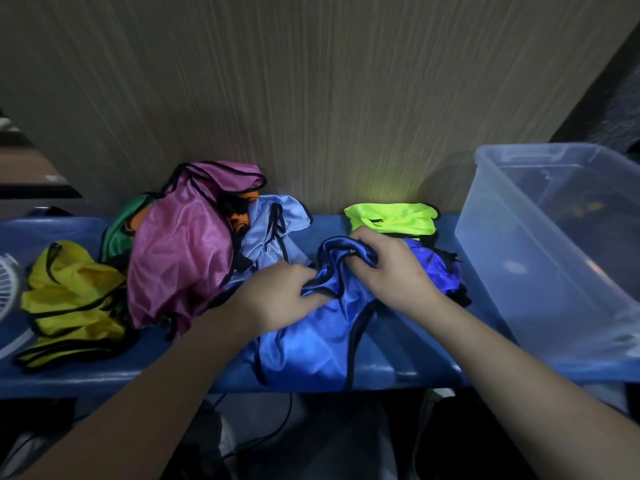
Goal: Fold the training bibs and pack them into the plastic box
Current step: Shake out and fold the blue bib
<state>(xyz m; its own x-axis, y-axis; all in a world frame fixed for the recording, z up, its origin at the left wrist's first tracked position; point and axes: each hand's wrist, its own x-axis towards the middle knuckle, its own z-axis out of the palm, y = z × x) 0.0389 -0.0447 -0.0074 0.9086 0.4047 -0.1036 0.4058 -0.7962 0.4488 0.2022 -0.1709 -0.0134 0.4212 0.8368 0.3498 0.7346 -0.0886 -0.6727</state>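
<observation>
Two bare forearms are seen, one on the left and one on the right. No sleeve is worn on either. The left hand (280,296) and right hand (388,268) are ungloved, with no rings or watch visible.

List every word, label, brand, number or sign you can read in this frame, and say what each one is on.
None: no readable text shows anywhere in this frame.
The blue bib held by the left hand and right hand shows plain fabric, no number or logo.
The pink bib, yellow bib and neon green bib show no print either.
The plastic box shows no label; dark shapes seen through it are too blurred to tell.
</observation>
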